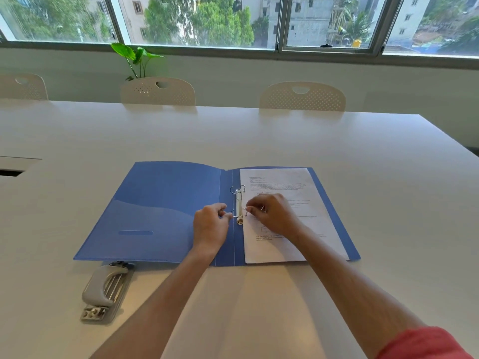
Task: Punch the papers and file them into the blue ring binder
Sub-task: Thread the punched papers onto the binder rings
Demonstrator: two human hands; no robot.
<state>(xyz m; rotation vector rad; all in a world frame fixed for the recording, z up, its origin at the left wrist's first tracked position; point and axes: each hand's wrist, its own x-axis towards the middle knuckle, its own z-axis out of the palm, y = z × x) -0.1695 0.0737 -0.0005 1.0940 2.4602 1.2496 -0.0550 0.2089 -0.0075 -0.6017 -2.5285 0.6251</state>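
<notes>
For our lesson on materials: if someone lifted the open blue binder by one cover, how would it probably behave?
The blue binder looks thin, so a cover would probably flex. It likely feels light; only a few papers lie inside. The metal rings probably weight the spine, letting it sag.

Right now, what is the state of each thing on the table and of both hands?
binder: open flat
rings: far one closed, near one held
papers: on right cover
punch: idle, untouched
left hand: grip on near ring
right hand: grip on near ring
</notes>
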